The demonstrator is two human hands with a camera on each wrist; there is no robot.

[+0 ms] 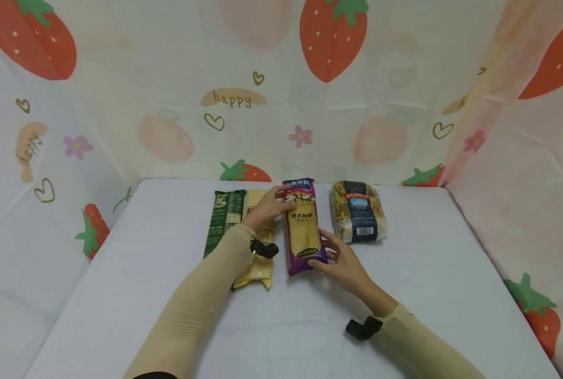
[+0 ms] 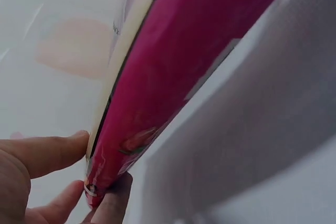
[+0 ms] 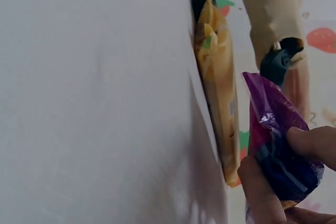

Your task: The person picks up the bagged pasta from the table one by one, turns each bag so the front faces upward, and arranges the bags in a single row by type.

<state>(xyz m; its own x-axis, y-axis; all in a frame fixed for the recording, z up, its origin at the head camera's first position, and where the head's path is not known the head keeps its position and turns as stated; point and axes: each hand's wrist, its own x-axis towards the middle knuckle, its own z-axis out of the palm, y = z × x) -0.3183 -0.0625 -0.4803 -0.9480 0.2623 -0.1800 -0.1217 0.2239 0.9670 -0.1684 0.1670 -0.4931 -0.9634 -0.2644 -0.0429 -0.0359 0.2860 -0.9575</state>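
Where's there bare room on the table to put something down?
The table is bare left of the green packet, right of the pasta bag, and between the sleeves. It's crowded in the middle: the left hand and right hand hold the purple packet near the yellow packet.

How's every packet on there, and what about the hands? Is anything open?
Purple packet: held at both ends, raised off the table; no opening shows.
Left hand: holds the packet's far end.
Right hand: holds its near end.
Yellow packet: lying down, partly hidden by the left arm.
Green packet: lying down, also partly hidden.
Pasta bag: lying down; no opening shows.
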